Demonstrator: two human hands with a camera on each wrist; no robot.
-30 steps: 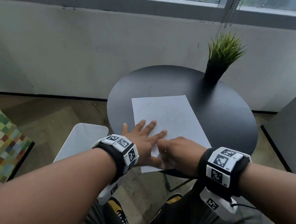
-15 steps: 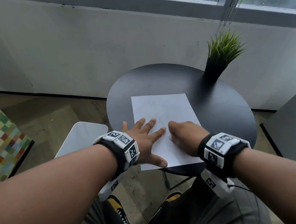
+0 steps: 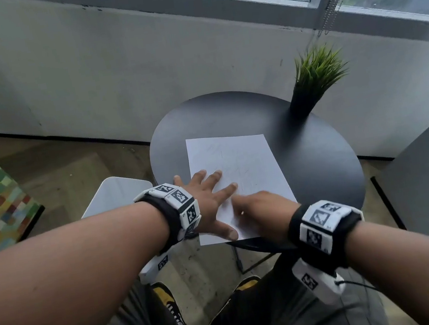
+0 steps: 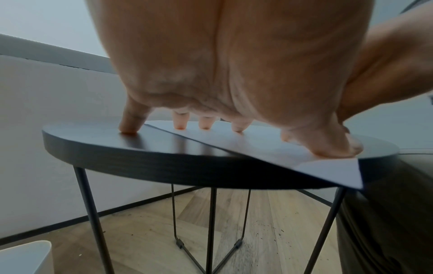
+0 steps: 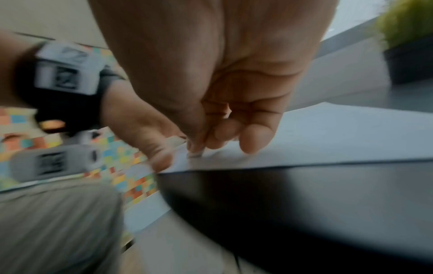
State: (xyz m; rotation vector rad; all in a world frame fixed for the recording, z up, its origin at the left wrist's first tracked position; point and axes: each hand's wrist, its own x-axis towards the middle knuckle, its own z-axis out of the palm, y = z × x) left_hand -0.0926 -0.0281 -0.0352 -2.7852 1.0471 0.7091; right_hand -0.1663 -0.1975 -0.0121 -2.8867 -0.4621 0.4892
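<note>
Sheet of paper (image 3: 238, 164) lies flat on round dark tabletop (image 3: 319, 163), under both hands. Its near corner by the left thumb overhangs the tabletop rim.

Left hand (image 3: 207, 199): spread, fingers straight, pressing down on the sheet's near left part. Thumb lies along the near edge. Left wrist view shows the little finger (image 4: 131, 120) off the paper, on bare tabletop just beside the sheet's left edge.

Right hand (image 3: 263, 216): just right of the left hand, close to its index finger and thumb. Fingers curled under, tips down on the paper near the near edge. Right wrist view is blurred, so I can't tell if it pinches the sheet or only presses.

Potted plant (image 3: 316, 69) stands on the tabletop well beyond the right hand, off the paper. White seat (image 3: 120, 190) sits left of the left hand, lower than the tabletop.
</note>
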